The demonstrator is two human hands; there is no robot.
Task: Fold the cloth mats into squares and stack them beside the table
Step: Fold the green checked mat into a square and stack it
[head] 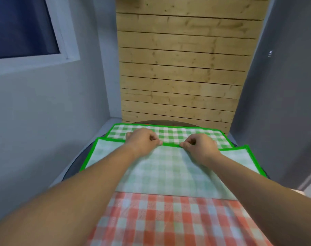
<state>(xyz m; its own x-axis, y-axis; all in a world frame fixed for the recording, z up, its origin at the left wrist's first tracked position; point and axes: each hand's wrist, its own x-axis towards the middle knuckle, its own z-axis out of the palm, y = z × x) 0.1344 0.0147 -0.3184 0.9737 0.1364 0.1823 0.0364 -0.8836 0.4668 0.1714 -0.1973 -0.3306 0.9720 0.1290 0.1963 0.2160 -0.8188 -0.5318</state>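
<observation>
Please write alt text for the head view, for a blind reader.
The left hand and right hand pinch the green border of a green checked mat, folded partway over itself on a dark round table. A red checked mat lies nearer, a plank wall behind.

Arms stretched forward; left hand (142, 141), right hand (201, 146) close together, knuckles up, each pinching green mat (169, 167).

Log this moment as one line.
folding green checked mat | left hand: pinches its folded-over edge | right hand: pinches same edge | red checked mat: nearer, partly underneath
</observation>
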